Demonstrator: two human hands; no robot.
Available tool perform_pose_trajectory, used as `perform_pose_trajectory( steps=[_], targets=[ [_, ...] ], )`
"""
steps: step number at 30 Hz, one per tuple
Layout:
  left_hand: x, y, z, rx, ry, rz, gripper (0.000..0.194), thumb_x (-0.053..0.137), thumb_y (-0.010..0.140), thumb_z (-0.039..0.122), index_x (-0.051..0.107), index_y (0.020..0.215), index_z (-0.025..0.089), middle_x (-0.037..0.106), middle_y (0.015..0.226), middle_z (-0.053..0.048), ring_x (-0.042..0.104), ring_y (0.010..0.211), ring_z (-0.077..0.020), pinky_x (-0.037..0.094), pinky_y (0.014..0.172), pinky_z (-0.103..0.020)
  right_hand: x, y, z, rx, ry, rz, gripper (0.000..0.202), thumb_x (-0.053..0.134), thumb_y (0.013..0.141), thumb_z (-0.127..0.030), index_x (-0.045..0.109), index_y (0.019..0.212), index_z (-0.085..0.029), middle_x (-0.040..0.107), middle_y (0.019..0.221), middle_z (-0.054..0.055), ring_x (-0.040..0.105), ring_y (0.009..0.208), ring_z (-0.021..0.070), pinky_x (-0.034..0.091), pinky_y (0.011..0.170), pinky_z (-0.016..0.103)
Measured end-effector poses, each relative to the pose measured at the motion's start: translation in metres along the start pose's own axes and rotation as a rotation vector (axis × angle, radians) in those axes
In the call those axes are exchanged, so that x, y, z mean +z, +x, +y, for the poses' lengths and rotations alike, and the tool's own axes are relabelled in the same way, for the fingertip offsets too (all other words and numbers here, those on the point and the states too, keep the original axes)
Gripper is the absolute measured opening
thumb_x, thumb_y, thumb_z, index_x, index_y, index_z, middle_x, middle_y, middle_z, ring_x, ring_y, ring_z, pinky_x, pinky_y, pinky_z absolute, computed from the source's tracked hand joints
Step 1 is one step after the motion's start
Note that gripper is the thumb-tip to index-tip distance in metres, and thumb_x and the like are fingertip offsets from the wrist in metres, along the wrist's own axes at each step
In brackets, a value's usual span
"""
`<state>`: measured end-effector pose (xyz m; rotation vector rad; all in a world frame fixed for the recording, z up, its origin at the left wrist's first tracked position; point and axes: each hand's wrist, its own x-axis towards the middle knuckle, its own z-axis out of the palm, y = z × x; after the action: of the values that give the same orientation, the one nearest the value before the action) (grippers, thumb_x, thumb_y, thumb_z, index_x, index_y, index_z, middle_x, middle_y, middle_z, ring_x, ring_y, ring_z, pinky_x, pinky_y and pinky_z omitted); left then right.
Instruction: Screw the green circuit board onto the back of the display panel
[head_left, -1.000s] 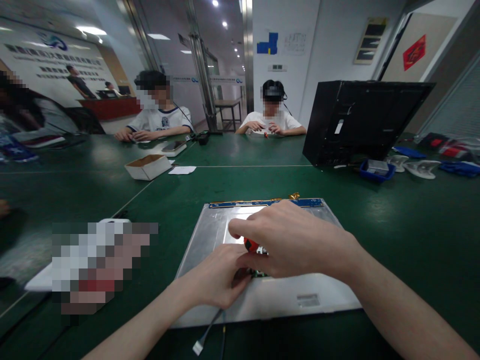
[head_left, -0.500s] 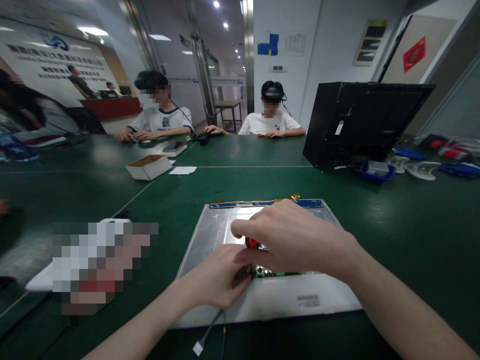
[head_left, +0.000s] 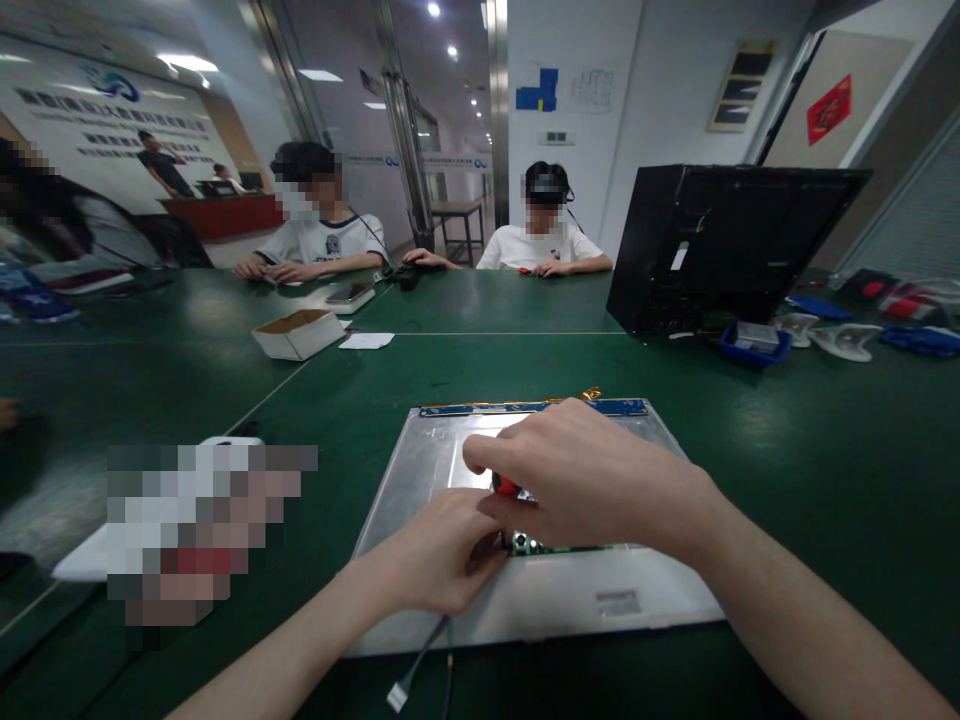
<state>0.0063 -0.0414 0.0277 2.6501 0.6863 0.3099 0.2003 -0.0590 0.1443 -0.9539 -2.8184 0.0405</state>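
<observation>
A flat silver metal panel (head_left: 525, 600) lies on the green table, with a blue strip (head_left: 465, 409) along its far edge and a green circuit board (head_left: 525, 544) near its middle. Over the board, my right hand (head_left: 592, 470) is closed round a red and black screwdriver handle (head_left: 505, 485). My left hand (head_left: 442, 545) is beside it, fingers pinched low by the board around the tool's lower end; what they grip is mostly hidden. A cable with a white connector (head_left: 397, 696) hangs off the panel's near edge.
A black monitor-like case (head_left: 735, 240) stands at the back right, beside a blue tray (head_left: 754, 345). An open white box (head_left: 298, 335) and paper (head_left: 366, 341) lie back left. A blurred-out white item (head_left: 225, 455) is at left. Two people (head_left: 322, 235) (head_left: 544, 240) sit opposite.
Both hands stay nearly in place, with only a slight shift of my right fingers at the handle. Across the table, the seated people's hands have moved slightly.
</observation>
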Motion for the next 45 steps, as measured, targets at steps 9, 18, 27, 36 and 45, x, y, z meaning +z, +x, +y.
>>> perform_pose_trajectory(
  steps=[9,18,27,36,45],
  targets=[
    [0.0016,-0.0005,-0.0002,-0.006,0.077,-0.007,0.011,0.047,0.085,0.016,0.057,0.083,0.017,0.065,0.080,-0.005,0.059,0.075,-0.0205,0.043,0.069,-0.030,0.0008,0.0004,-0.0010,0.004,-0.001,0.004,0.014,0.056,0.092,-0.033,0.060,0.095,-0.020,0.069,0.078,0.002,0.056,0.063,0.0140,0.021,0.051,0.027],
    [-0.0009,-0.0003,0.0062,-0.052,0.036,0.008,0.012,0.047,0.085,0.017,0.058,0.087,0.020,0.066,0.087,-0.003,0.060,0.083,-0.0212,0.045,0.075,-0.030,0.0000,-0.0003,-0.0035,-0.035,-0.002,0.006,0.010,0.056,0.085,-0.022,0.056,0.094,-0.018,0.068,0.080,0.002,0.055,0.062,0.0138,0.022,0.050,0.027],
    [-0.0026,-0.0004,0.0055,-0.066,0.014,-0.005,0.012,0.047,0.086,0.018,0.059,0.085,0.019,0.066,0.085,-0.004,0.060,0.081,-0.0213,0.045,0.075,-0.031,-0.0013,-0.0011,-0.0035,-0.025,0.000,0.013,0.008,0.055,0.084,-0.021,0.057,0.092,-0.018,0.068,0.081,0.002,0.055,0.061,0.0137,0.021,0.049,0.027],
    [0.0003,0.0006,0.0034,-0.032,0.006,0.012,0.012,0.049,0.084,0.016,0.060,0.088,0.018,0.069,0.091,-0.005,0.062,0.084,-0.0224,0.046,0.075,-0.031,-0.0001,-0.0019,-0.0029,-0.031,-0.002,0.006,0.010,0.057,0.083,-0.022,0.057,0.093,-0.019,0.068,0.081,0.002,0.056,0.062,0.0143,0.023,0.048,0.028],
    [-0.0004,0.0001,0.0026,-0.031,0.020,-0.026,0.013,0.049,0.087,0.015,0.060,0.093,0.017,0.068,0.092,-0.005,0.062,0.083,-0.0217,0.046,0.073,-0.031,0.0010,-0.0004,-0.0014,-0.005,-0.021,0.032,0.012,0.057,0.092,-0.032,0.058,0.090,-0.020,0.065,0.071,0.000,0.053,0.059,0.0133,0.021,0.050,0.027]
  ],
)
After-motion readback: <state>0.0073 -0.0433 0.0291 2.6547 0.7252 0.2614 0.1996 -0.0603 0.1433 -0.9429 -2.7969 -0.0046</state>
